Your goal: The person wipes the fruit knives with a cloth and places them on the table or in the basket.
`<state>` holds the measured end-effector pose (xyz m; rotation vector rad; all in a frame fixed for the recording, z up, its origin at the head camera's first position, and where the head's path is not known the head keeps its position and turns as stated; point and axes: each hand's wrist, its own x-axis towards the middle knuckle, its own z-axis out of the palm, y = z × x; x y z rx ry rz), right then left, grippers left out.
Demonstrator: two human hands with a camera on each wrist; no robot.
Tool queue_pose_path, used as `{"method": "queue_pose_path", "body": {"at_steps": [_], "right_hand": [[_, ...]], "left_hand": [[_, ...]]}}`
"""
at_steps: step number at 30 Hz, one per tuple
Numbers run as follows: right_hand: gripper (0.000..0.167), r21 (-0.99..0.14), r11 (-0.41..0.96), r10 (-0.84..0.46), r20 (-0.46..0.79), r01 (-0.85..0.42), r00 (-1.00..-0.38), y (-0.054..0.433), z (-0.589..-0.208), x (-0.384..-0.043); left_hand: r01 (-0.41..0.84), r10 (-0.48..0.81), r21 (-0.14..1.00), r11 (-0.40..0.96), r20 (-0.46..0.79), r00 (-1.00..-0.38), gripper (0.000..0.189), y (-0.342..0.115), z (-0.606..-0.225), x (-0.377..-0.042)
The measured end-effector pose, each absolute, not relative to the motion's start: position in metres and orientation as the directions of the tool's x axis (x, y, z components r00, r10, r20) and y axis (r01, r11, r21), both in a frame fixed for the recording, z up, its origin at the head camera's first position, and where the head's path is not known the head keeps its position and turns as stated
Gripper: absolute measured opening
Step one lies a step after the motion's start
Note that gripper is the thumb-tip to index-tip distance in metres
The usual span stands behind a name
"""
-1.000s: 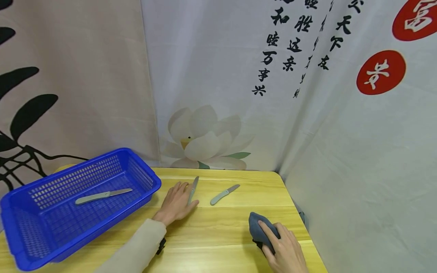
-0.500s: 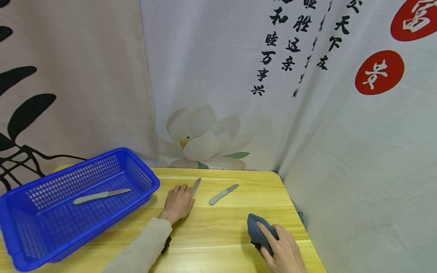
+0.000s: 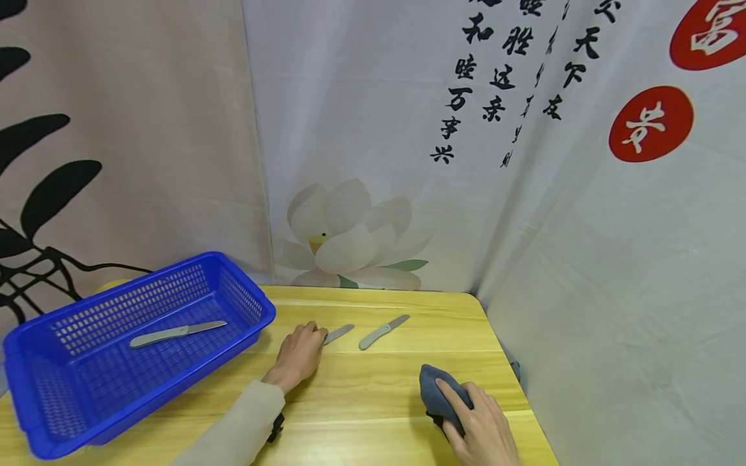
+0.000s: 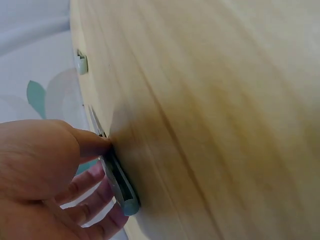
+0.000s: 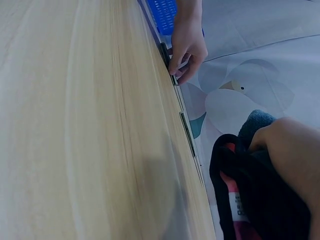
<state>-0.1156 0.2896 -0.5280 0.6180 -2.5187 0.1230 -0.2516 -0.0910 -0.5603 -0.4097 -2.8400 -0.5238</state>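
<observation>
My left hand pinches the pale green handle of a knife between thumb and fingers, close over the table. In the head view the hand hides the handle, and the blade points right and away. A second, similar knife lies on the table just right of it. My right hand grips a bunched blue-grey cloth above the table's right side; the cloth also shows in the right wrist view. A third knife lies inside the blue basket, left of my left hand.
The yellow wooden table ends at the back against a printed curtain and slopes away at its right edge. The basket covers the table's left side, its near corner by my left sleeve.
My left fingers, earlier spread beside the knife, have drawn in round its handle. The blade has swung clockwise, its tip lower and further right. The right hand with the cloth has barely moved.
</observation>
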Motion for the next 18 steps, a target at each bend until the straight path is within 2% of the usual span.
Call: {"method": "queue_pose_path", "body": {"at_steps": [9, 18], "right_hand": [[0.076, 0.05, 0.88, -0.421, 0.543, -0.472, -0.727, 0.28, -0.521, -0.121], [0.075, 0.035, 0.864, -0.431, 0.567, -0.502, -0.702, 0.254, -0.509, -0.133]], "left_hand": [[0.326, 0.218, 0.372, 0.869, 0.303, -0.928, 0.023, -0.097, -0.559, -0.232], [0.332, 0.176, 0.509, 0.794, 0.331, -0.927, 0.029, -0.104, -0.534, -0.204]]}}
